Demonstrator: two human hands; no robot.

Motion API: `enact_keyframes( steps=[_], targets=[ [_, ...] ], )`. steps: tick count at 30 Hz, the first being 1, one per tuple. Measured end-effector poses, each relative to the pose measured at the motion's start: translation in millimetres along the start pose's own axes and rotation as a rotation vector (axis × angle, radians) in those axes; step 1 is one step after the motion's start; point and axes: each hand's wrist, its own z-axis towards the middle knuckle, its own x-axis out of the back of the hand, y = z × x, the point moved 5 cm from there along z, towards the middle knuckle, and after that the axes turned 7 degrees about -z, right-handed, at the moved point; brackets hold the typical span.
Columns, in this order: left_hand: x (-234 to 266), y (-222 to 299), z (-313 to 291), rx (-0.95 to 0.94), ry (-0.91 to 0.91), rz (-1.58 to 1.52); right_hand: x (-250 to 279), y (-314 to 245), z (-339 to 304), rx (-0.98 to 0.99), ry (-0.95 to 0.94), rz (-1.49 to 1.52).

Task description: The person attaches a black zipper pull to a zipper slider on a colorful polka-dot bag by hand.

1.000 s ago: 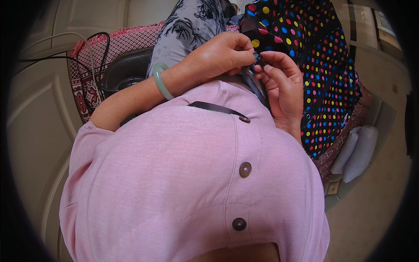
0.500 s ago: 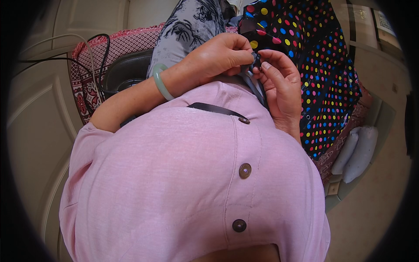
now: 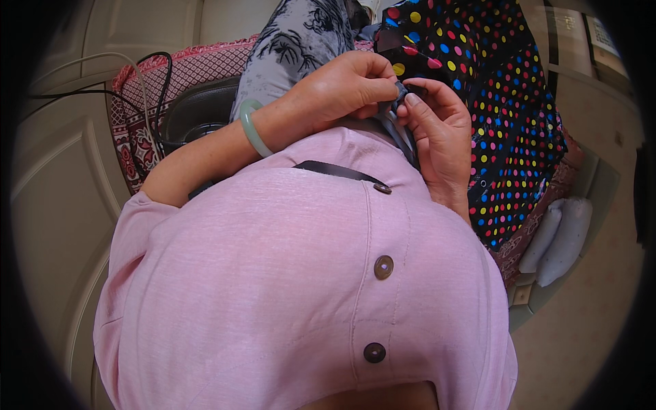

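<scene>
Over my lap, my left hand (image 3: 350, 85) is closed, thumb and forefinger pinching a small dark blue-grey piece of cloth (image 3: 400, 91). A pale green bangle (image 3: 254, 129) circles that wrist. Facing it, my right hand (image 3: 441, 126) holds the other side of the same piece between thumb and forefinger, its other fingers loosely curled. The fingertips of both hands nearly meet and cover most of the piece. Below them a greyish strip (image 3: 401, 135) hangs toward my pink shirt (image 3: 273, 260); whether it belongs to the piece cannot be made out.
Black plastic-looking sheeting with bright dots (image 3: 502, 137) lies to the right of my hands. Grey patterned trousers (image 3: 297, 51) cover my leg. At left are a dark bag-like object (image 3: 198, 113), cables (image 3: 160, 96) and a red patterned cover (image 3: 205, 65). Grey rolled bundles (image 3: 564, 239) rest at far right.
My right thumb and forefinger have shifted slightly on the dark piece, the thumb now lying closer over it. My left hand has hardly moved.
</scene>
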Motion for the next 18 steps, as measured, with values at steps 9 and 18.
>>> enact_keyframes(
  steps=[9,18],
  targets=[
    [0.2,1.1,-1.0,0.013,0.006,-0.016,2.7,1.7,1.2,-0.032,0.014,0.085],
    [0.1,-0.4,-0.6,0.019,0.02,-0.011,5.0,4.2,2.8,-0.026,-0.012,0.121]
  ],
)
